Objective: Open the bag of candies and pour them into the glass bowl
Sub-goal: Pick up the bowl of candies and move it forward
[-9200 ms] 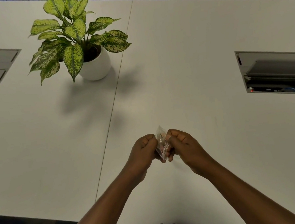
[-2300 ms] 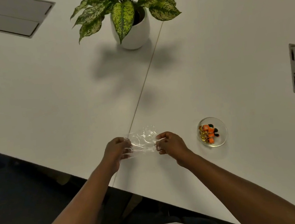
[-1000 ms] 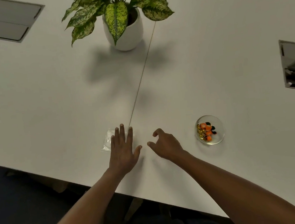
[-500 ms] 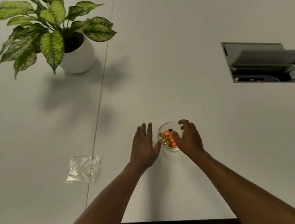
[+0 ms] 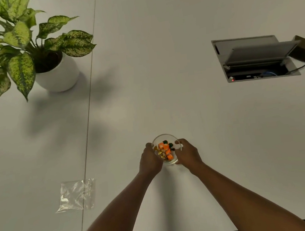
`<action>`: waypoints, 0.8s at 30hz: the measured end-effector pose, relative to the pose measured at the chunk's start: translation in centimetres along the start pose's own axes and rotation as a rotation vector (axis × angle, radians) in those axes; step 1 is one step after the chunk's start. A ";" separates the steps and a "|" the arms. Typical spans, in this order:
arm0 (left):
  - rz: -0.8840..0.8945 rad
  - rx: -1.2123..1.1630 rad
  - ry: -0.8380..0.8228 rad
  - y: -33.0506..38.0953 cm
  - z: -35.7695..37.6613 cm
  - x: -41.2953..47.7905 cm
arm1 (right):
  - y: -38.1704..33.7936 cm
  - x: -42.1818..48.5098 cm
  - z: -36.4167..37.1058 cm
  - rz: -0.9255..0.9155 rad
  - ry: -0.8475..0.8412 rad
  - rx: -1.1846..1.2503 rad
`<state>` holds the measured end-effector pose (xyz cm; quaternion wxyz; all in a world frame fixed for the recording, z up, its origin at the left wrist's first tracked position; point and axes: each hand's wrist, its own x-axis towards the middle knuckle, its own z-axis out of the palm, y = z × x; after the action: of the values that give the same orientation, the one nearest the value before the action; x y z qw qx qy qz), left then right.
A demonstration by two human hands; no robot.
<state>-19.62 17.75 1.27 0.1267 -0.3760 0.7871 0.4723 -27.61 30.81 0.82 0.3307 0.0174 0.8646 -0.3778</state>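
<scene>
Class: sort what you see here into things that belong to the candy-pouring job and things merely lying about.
Job: glass bowl, candies, empty plastic bag, left hand, right hand.

Lying about: potted plant, open cable box in the table.

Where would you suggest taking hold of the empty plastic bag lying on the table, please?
Pinch the plastic bag at its right edge, where the crumpled film seems to lift slightly off the table, coming from the right. It lies nearly flat, so a grasp from straight above would likely find little to grip.
</scene>
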 end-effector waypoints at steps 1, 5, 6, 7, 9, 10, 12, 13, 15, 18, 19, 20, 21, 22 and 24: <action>-0.007 -0.003 -0.004 0.1 -0.1 0.0 | 0.0 0.1 -0.1 -0.001 0.000 -0.003; -0.012 -0.019 0.004 1.3 -1.3 1.4 | -1.1 1.6 -0.6 -0.014 0.002 0.004; -0.006 -0.027 0.007 1.7 -1.8 2.0 | -1.7 2.3 -0.8 -0.016 0.003 0.031; 0.000 -0.034 0.013 2.3 -2.3 2.7 | -2.5 2.9 -1.0 -0.019 0.004 0.060; 0.016 -0.044 0.030 3.7 -3.7 4.4 | -4.5 4.6 -1.4 -0.037 0.008 0.091; 0.026 -0.051 0.033 4.4 -4.4 5.2 | -5.5 5.3 -1.6 -0.045 0.010 0.100; 0.053 -0.070 0.040 6.2 -5.7 7.2 | -8.1 7.2 -2.0 -0.066 0.017 0.116; 0.068 -0.078 0.046 7.0 -6.3 8.2 | -9.4 8.2 -2.2 -0.077 0.016 0.124; 0.106 -0.085 0.065 8.7 -7.7 10.5 | -12.0 10.2 -2.5 -0.105 0.020 0.131; 0.155 -0.084 0.097 11.3 -9.6 14.4 | -15.6 13.8 -3.0 -0.148 0.036 0.148; 0.163 -0.079 0.100 12.0 -10.3 15.4 | -16.5 14.6 -3.2 -0.165 0.037 0.153; 0.171 -0.075 0.104 12.7 -10.8 16.6 | -17.5 15.8 -3.3 -0.178 0.040 0.153; 0.170 -0.073 0.108 13.6 -11.4 18.8 | -18.7 17.8 -3.3 -0.190 0.043 0.153; 0.174 -0.065 0.112 14.1 -11.8 19.7 | -19.4 18.6 -3.5 -0.199 0.048 0.144; 0.182 -0.056 0.119 15.3 -12.5 21.5 | -20.8 20.3 -3.7 -0.205 0.056 0.141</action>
<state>-43.31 1.20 5.76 0.0255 -0.3337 0.8106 0.4805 -51.35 13.94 4.19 0.2639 -0.0375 0.8421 -0.4688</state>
